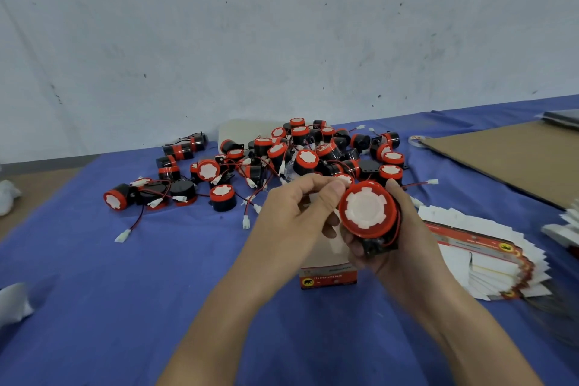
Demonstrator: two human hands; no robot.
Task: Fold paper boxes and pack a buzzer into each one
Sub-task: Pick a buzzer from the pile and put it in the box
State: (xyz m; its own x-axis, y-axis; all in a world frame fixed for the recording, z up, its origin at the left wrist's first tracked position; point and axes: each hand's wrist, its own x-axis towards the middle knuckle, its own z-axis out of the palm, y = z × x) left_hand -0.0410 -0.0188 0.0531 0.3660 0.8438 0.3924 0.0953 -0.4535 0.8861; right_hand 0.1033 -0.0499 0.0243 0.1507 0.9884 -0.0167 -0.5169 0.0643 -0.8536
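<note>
1. Both forearms reach in from the bottom edge of the head view. The right hand [404,238] wraps its fingers round a round black plastic buzzer with a red rim and white toothed cap [365,211], cap facing the camera, just above the box.
2. Left hand [294,213]: fingers curled, thumb tip against the buzzer's red rim. Whether it pinches the thin wire or nothing at all cannot be told.
3. Directly under both hands stands a small white cardboard box with a red printed band [329,276]. It is folded up and its top looks open, though the hands hide most of its inside.
4. Behind the box lies a heap of loose red-and-black buzzers with trailing wires [297,153], spread over the blue table cloth [125,291].
5. Right of the box, a fanned stack of flat white-and-red box blanks [488,257] waits unfolded.
6. Judgement: one box appears folded and its buzzer is about to go in. No closed, packed box shows anywhere, so nearly all the folding and packing seems left.
</note>
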